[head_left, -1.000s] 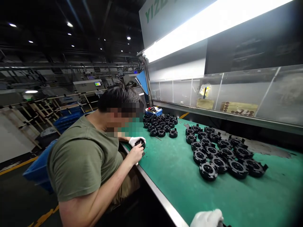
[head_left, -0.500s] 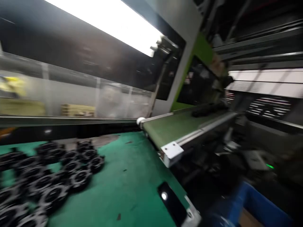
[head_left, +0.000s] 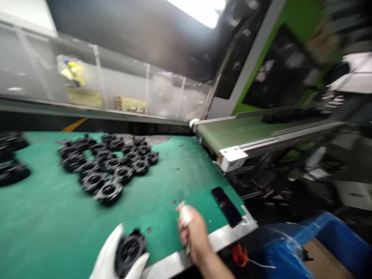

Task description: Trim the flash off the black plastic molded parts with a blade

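My left hand (head_left: 106,255), in a white glove, grips a round black plastic part (head_left: 130,248) at the table's near edge, with fingers and thumb on either side of it. To its right, my right hand (head_left: 197,234) is closed over the table. White material covers its thumb, and a small pale tip sticks out at the front; blur hides what the fingers hold. Several more round black parts (head_left: 109,190) lie in a cluster on the green table top (head_left: 165,182), beyond my hands.
A black phone (head_left: 226,207) lies near the table's right corner. A green conveyor belt (head_left: 232,131) ends at the far right edge. At lower right stands a blue bin (head_left: 337,232) with a plastic liner; an orange object (head_left: 240,254) hangs beside the table. More black parts (head_left: 13,172) are at far left.
The view has swung left and down, so table, conveyor and phone appear further right or higher. Both hands have come into view, the left one with a black part.
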`<state>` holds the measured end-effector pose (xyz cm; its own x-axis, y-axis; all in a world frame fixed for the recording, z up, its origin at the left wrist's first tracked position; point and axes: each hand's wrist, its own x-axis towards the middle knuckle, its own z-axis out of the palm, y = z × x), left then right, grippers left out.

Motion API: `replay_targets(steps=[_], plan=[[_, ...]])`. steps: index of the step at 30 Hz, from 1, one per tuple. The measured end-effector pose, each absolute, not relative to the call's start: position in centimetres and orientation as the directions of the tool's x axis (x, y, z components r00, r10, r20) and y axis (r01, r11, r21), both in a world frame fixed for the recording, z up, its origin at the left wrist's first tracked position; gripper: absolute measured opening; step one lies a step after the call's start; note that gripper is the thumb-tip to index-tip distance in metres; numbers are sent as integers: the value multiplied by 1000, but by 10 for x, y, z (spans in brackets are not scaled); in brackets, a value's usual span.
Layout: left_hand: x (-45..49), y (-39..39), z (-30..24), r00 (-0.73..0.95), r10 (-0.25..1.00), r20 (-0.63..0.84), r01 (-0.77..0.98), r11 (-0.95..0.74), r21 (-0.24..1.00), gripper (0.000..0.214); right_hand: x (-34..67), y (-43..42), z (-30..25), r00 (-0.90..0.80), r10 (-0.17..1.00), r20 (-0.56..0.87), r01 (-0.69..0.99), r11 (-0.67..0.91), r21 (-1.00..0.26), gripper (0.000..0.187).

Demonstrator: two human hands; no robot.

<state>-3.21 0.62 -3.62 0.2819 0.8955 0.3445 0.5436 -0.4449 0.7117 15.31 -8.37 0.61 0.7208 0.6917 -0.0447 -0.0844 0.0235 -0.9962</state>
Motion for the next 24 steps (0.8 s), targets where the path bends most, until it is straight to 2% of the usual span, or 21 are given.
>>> replay_targets(steps=[3, 4, 6, 7, 9, 11, 15, 19, 24], plan=[[-55, -13, -35, 365, 903, 227, 560, -408, 721, 73, 172, -99, 13, 711, 693, -118, -186, 24, -982, 47], [-57, -17, -34, 366, 901, 232, 535, -408, 740, 76, 176, -103, 13, 683, 723, -104, -132, -18, -991, 48], [-56, -21, -31, 383, 898, 218, 489, -397, 777, 86, 175, -111, 9, 509, 856, -90, 111, -169, -979, 45], [-56, -22, -29, 388, 899, 204, 471, -383, 795, 90, 172, -114, 8, 381, 920, -87, 257, -195, -947, 43], [-57, -23, -27, 404, 895, 189, 433, -369, 822, 96, 162, -119, 6, 138, 986, -97, 497, -154, -854, 40], [-59, -24, -25, 419, 888, 192, 409, -373, 833, 102, 152, -120, 6, 8, 995, -98, 642, -80, -763, 41], [-59, -28, -23, 421, 890, 174, 410, -358, 839, 108, 143, -115, 2, -42, 995, -89, 788, -21, -615, 40], [-56, -28, -22, 405, 905, 130, 437, -316, 842, 109, 137, -117, -5, -63, 997, -33, 842, 36, -538, 40], [-56, -27, -23, 419, 892, 167, 448, -363, 817, 102, 130, -123, -3, -88, 996, -21, 896, 70, -438, 44]])
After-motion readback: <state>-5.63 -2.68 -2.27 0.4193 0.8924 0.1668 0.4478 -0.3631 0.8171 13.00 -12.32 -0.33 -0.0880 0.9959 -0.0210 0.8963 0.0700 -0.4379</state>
